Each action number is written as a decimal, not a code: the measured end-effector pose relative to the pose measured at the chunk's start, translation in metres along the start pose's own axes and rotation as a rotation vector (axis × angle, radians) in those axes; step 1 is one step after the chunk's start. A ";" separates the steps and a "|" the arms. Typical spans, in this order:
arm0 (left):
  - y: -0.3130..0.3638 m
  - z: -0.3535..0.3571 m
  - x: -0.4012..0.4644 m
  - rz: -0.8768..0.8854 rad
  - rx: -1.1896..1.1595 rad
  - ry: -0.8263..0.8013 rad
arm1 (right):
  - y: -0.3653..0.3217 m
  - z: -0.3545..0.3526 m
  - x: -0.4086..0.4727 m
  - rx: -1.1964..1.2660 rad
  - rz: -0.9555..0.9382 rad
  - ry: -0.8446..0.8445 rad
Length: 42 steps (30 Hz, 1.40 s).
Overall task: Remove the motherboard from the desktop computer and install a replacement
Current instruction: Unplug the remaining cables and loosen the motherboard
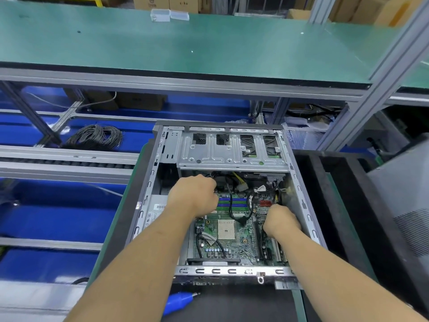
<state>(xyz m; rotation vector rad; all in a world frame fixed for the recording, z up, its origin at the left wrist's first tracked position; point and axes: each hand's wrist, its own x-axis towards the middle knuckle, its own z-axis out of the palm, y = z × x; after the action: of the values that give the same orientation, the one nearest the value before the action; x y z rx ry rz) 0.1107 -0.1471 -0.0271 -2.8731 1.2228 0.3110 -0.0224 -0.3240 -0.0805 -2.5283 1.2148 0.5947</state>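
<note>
Both hands are down inside the open desktop case [308, 196]: the left hand [193, 197] is curled into a loose fist at the far left of the motherboard [228, 231], up by the black cables [232, 205] under the drive cage [232, 151], and the right hand [282, 220] is bent knuckles-up over the board's right edge — whether either one actually pinches a cable or a connector I cannot tell, since the fingertips are tucked out of sight. That green board lies flat in the bottom of the case, its bare processor socket [226, 229] showing in the middle. I'd judge it light but thin and easily flexed, with fragile pins and small capacitors, so it wants holding by its edges or bare corners, lifted level, never by the socket or slots. Its mounting screws are too small to make out, the far edge is hidden under the cage and wiring, and a blue-handled screwdriver [177, 302] on the mat is partly covered by the left forearm.
</note>
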 end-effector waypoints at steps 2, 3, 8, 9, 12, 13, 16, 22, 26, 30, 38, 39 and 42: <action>0.000 0.000 0.000 -0.001 0.010 -0.003 | -0.001 0.001 0.000 -0.031 -0.021 0.000; 0.001 0.000 0.000 0.000 0.015 -0.003 | -0.001 0.001 -0.001 -0.052 -0.033 0.006; 0.003 0.001 0.002 -0.003 0.205 -0.147 | 0.001 0.001 0.001 -0.107 -0.064 0.024; 0.004 0.001 0.002 -0.006 0.273 -0.212 | 0.001 0.001 0.002 -0.116 -0.070 0.019; 0.003 -0.004 0.016 -0.101 0.110 -0.416 | 0.001 0.001 0.003 -0.128 -0.077 0.011; 0.001 -0.010 0.023 -0.151 -0.052 -0.471 | 0.001 0.001 0.003 -0.130 -0.076 0.010; 0.005 -0.028 0.039 -0.159 -0.170 -0.378 | 0.002 0.001 0.004 -0.123 -0.074 0.005; 0.061 0.017 0.018 -0.095 0.250 -0.363 | 0.001 0.001 0.004 -0.170 -0.109 -0.021; 0.041 0.036 0.015 -0.207 0.342 -0.344 | -0.001 0.001 0.003 -0.199 -0.118 -0.024; 0.034 0.045 0.014 -0.230 0.230 -0.176 | -0.002 0.001 0.002 -0.185 -0.115 -0.023; 0.033 0.051 0.024 -0.146 0.292 -0.190 | -0.002 -0.002 0.001 -0.138 -0.088 -0.025; 0.032 0.050 0.025 -0.146 0.294 -0.198 | -0.002 -0.003 0.001 -0.141 -0.088 -0.021; 0.033 0.050 0.027 -0.177 0.295 -0.213 | -0.002 -0.004 -0.001 -0.150 -0.081 -0.020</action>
<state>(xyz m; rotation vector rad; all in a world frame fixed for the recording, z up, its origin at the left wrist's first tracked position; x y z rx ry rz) 0.0967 -0.1850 -0.0786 -2.5933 0.8885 0.3847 -0.0207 -0.3237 -0.0761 -2.6736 1.0928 0.7141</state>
